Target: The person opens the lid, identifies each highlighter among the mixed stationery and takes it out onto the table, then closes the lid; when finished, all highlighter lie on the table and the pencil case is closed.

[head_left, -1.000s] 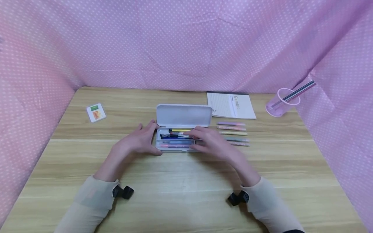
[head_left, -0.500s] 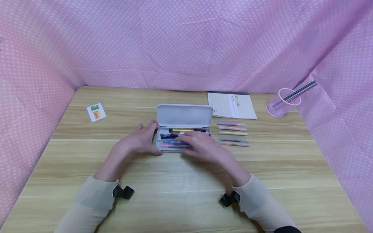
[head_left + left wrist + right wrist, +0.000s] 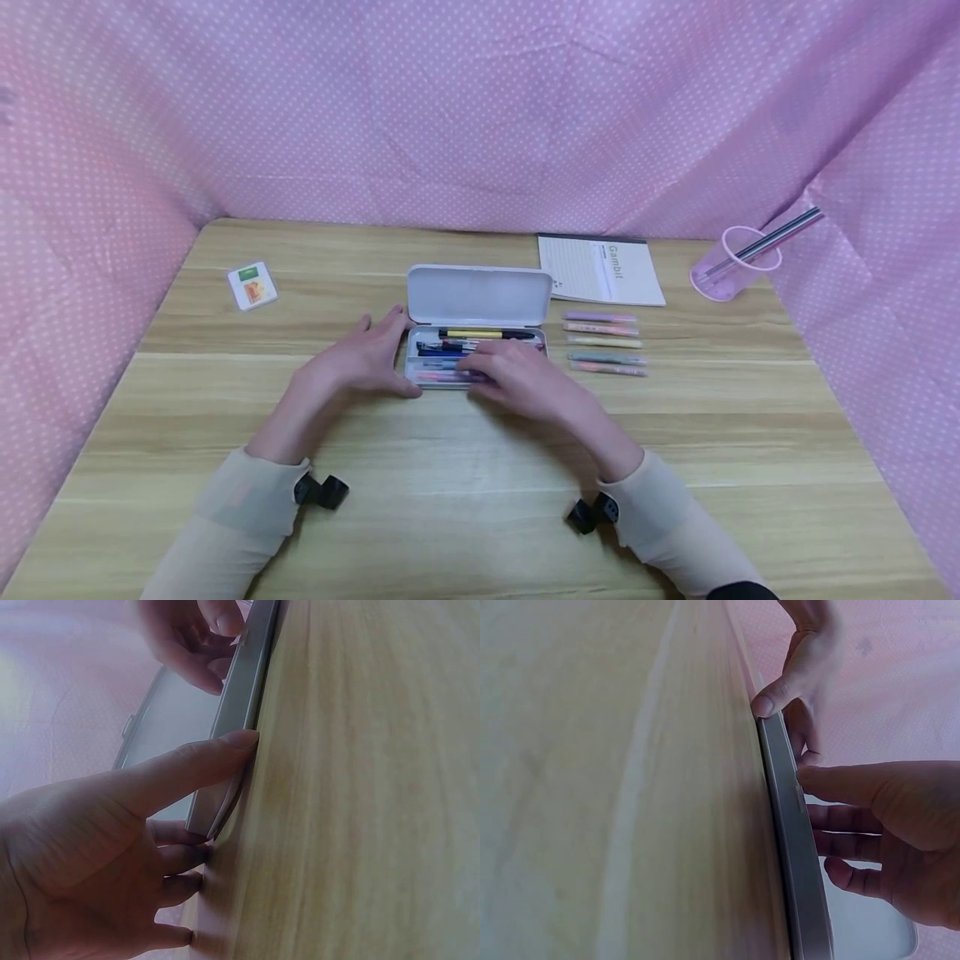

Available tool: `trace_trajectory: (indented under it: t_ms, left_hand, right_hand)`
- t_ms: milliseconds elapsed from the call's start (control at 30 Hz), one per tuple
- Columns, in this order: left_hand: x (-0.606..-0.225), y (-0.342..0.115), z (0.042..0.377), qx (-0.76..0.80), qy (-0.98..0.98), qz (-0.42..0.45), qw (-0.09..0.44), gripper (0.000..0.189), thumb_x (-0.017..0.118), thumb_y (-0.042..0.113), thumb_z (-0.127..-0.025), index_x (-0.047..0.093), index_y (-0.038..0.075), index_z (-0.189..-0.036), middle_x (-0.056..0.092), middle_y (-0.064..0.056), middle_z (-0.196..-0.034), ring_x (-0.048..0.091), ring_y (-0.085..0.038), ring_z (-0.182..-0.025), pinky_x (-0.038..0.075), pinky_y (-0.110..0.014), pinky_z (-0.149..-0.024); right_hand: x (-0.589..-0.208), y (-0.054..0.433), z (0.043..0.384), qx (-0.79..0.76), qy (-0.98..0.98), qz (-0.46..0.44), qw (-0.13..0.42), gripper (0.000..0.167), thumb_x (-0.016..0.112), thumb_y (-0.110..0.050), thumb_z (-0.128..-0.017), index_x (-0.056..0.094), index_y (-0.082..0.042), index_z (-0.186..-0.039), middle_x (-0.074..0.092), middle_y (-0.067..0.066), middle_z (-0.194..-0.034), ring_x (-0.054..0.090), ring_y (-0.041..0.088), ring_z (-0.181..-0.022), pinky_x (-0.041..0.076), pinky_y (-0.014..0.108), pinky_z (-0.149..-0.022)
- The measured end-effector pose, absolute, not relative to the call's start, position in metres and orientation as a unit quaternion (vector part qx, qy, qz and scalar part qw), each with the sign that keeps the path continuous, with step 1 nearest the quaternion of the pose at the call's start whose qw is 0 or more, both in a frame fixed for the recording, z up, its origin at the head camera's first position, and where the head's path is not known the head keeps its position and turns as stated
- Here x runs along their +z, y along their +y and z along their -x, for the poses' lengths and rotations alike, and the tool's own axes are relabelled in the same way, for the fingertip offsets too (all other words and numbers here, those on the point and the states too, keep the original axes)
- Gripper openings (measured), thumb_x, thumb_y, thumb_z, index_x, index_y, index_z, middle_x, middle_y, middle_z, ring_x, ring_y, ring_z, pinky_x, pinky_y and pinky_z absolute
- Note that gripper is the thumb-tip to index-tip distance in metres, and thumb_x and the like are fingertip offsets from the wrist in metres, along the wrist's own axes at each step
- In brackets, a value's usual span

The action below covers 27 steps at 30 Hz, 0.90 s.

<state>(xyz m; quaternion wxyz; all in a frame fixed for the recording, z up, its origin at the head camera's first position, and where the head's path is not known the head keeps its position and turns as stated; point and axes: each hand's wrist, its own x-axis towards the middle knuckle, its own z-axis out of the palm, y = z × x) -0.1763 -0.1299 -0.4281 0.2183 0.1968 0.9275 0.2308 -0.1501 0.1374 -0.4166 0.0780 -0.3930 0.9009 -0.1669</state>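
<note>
A white pencil case (image 3: 480, 298) lies on the table with its lid up. In its back compartment are a yellow-and-black pen (image 3: 483, 334) and several darker pens; pink and blue pens (image 3: 444, 377) lie in the front one. My left hand (image 3: 356, 358) grips the case's left end, thumb (image 3: 217, 754) on the front wall and the other fingers round the end. My right hand (image 3: 521, 379) reaches into the front compartment. Its thumb (image 3: 832, 780) is at the front rim and its fingers are inside, the tips hidden, so I cannot tell whether they pinch a pen.
To the right of the case, several pastel pens (image 3: 603, 342) lie in a row. Behind them is a notepad (image 3: 600, 271). A pink cup (image 3: 720, 279) with dark sticks stands at the back right, and a small white square item (image 3: 252, 287) lies at the back left.
My right hand has shifted left along the case's front compartment, uncovering the left ends of the row of pens, then stayed nearly still. My left hand has kept its place.
</note>
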Motion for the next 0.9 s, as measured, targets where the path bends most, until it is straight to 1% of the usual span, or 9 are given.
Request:
trace_trajectory:
  t_ms: [133, 367, 667, 900]
  left_hand:
    - [-0.4290, -0.1286, 0.1767, 0.229, 0.927, -0.197, 0.221, 0.099, 0.088, 0.045, -0.074, 0.033, 0.011, -0.149, 0.016, -0.027, -0.171, 0.013, -0.042, -0.160, 0.001, -0.065, -0.131]
    - [-0.4272, -0.1273, 0.1769, 0.228, 0.929, -0.198, 0.216, 0.097, 0.088, 0.044, -0.074, 0.035, 0.010, -0.147, 0.018, -0.027, -0.170, 0.015, -0.042, -0.160, 0.002, -0.065, -0.131]
    - [-0.4253, -0.1274, 0.1771, 0.225, 0.930, -0.200, 0.212, 0.096, 0.088, 0.043, -0.075, 0.035, 0.008, -0.146, 0.018, -0.029, -0.169, 0.019, -0.043, -0.159, 0.003, -0.066, -0.130]
    - [-0.4270, -0.1286, 0.1756, 0.232, 0.928, -0.197, 0.216, 0.094, 0.088, 0.043, -0.074, 0.037, 0.009, -0.145, 0.019, -0.027, -0.170, 0.015, -0.042, -0.160, 0.003, -0.067, -0.130]
  right_hand:
    - [-0.4179, 0.1367, 0.1496, -0.171, 0.899, 0.393, 0.087, 0.026, 0.070, -0.022, -0.097, 0.074, -0.018, -0.123, 0.075, -0.001, -0.115, 0.071, 0.015, -0.106, 0.059, 0.034, -0.098]
    - [-0.4203, 0.1353, 0.1490, -0.162, 0.905, 0.386, 0.075, 0.023, 0.069, -0.021, -0.099, 0.075, -0.018, -0.120, 0.073, -0.001, -0.108, 0.069, 0.014, -0.100, 0.059, 0.033, -0.094]
    - [-0.4202, 0.1343, 0.1482, -0.157, 0.918, 0.354, 0.089, 0.025, 0.070, -0.022, -0.098, 0.074, -0.019, -0.122, 0.073, 0.000, -0.112, 0.068, 0.014, -0.102, 0.058, 0.032, -0.095]
    - [-0.4199, 0.1340, 0.1479, -0.154, 0.917, 0.357, 0.091, 0.022, 0.071, -0.022, -0.098, 0.076, -0.018, -0.119, 0.072, 0.000, -0.109, 0.066, 0.013, -0.099, 0.058, 0.032, -0.093]
